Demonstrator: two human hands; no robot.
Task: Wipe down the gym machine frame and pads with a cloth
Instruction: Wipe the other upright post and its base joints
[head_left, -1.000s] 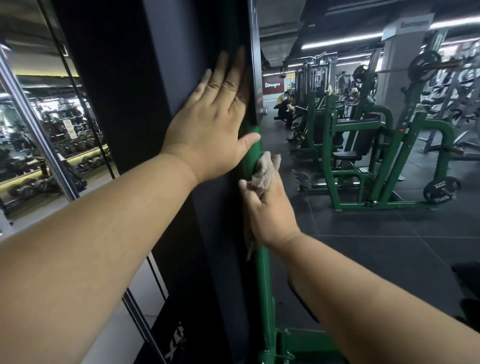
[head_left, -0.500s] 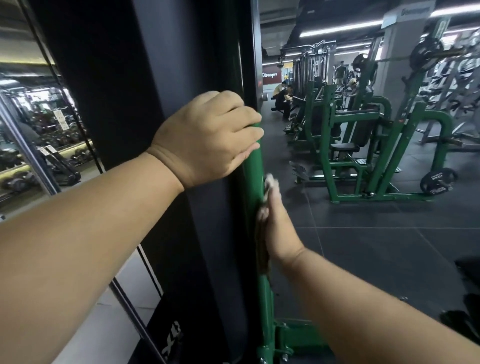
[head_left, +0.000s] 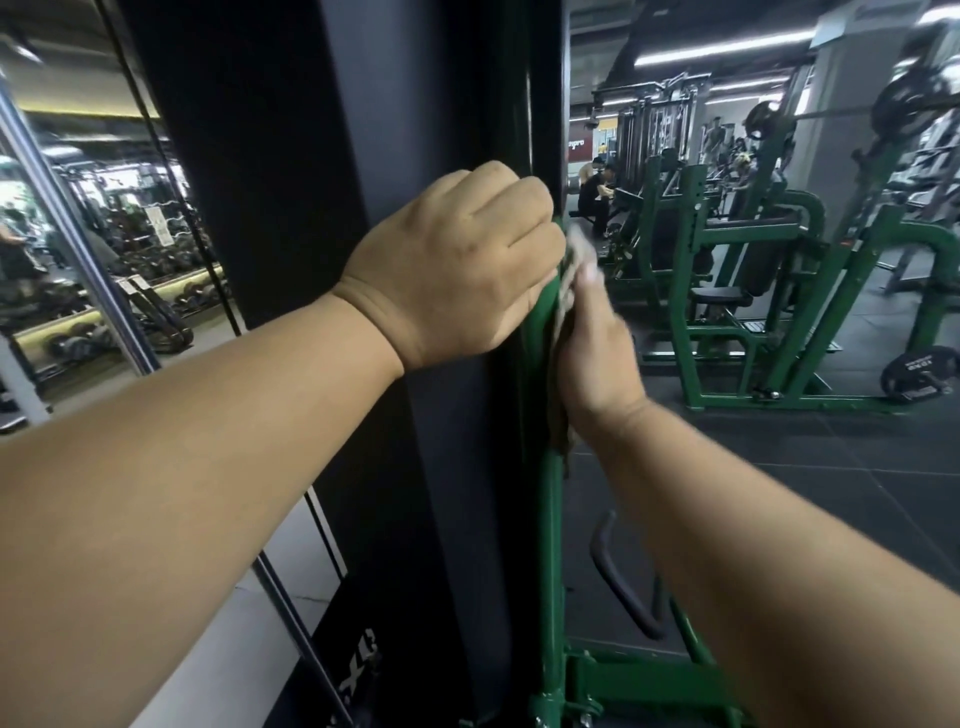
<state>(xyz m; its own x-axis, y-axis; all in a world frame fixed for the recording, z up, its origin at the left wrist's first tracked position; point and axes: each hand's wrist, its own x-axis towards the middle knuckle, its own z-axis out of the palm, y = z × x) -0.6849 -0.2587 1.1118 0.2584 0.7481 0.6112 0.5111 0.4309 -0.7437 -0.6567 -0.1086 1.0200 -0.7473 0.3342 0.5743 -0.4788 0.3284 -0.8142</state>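
Green paint covers the upright post (head_left: 550, 519) at centre. Left of it stands a black panel (head_left: 405, 130), its edge under the left hand (head_left: 457, 270), whose fingers curl over that edge onto the post; half a second ago they gripped the same spot. Just right of those fingertips, the right hand (head_left: 592, 353) presses a pale cloth (head_left: 569, 280) flat against the post's right face; how far its fingers bend cannot be told through the blur. It sits higher than before. Open dark floor (head_left: 779, 478) lies right of the right hand, before green machines (head_left: 737, 291).
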